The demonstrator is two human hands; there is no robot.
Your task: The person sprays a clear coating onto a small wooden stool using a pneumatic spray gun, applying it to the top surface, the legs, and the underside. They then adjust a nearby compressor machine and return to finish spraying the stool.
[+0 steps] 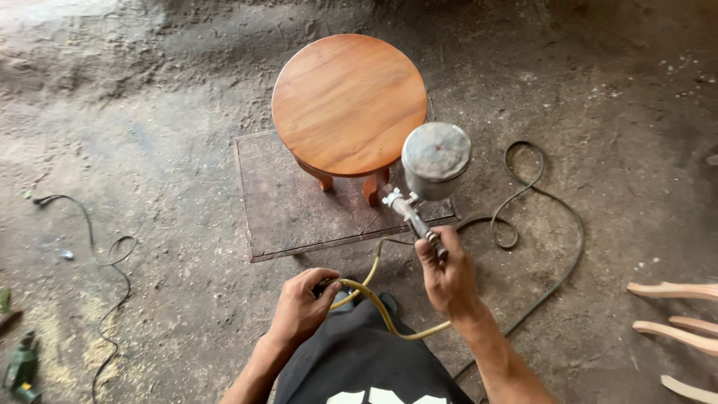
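The right hand [449, 273] is closed around a spray gun [422, 183] at centre frame, its long axis slanting up-left toward the round wooden stool [348, 101] just beyond — the nearer hand. Lower down, the left hand [303, 307] grips the yellow hose [374, 295].

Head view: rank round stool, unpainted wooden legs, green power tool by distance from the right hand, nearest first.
From the right hand:
1. Round stool, up and left, on a flat board.
2. Unpainted wooden legs, at the right edge.
3. Green power tool, bottom-left corner.
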